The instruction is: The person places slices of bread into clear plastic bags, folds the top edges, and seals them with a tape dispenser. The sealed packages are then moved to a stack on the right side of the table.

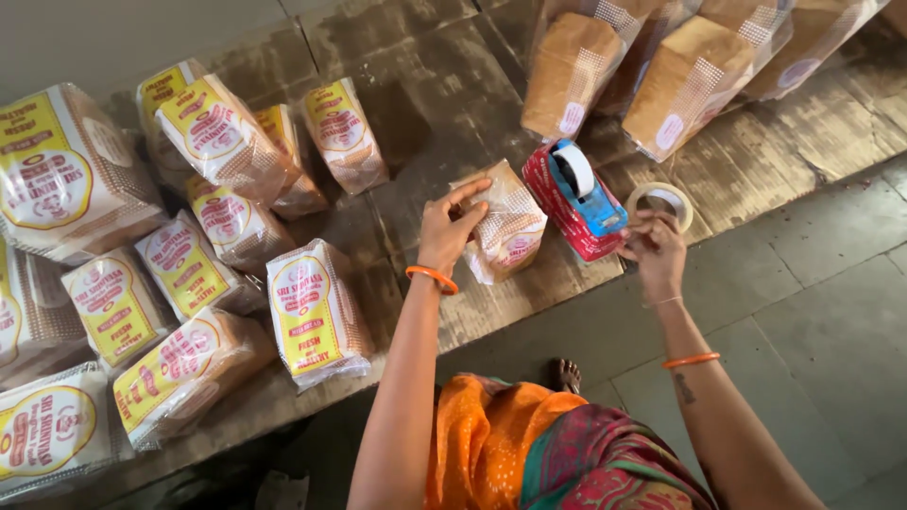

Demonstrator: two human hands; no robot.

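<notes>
Nearest the camera, the person's orange and patterned garment (529,453) fills the bottom edge, cut off by the frame, with one bare foot (567,375) just showing on the grey stone floor (812,312) below the bench edge. Both forearms wear orange bangles. The left hand (452,229) rests on a small wrapped bread packet (505,231), fingers narrowed and pinching the packet's gathered end against the thumb; the packet lies on the worn wooden bench (425,104), close to its front edge. The right hand (654,247) hangs just past that edge, over the floor, its fingertips drawn together on something small; whether it is a strip of tape is too fine to make out. Between the hands, touching the packet's right side, stands a red and blue tape dispenser (578,200) with a white roll in it, and just beside the right hand lies a loose roll of clear tape (661,201). To the left, a crowd of yellow-labelled bread packets (227,236) covers the bench, several overlapping and those at the left border cut off. A bare strip of bench stays open behind the held packet. Farthest back, larger unlabelled loaves in clear bags (652,66) lean together, their tops running out of the frame.
</notes>
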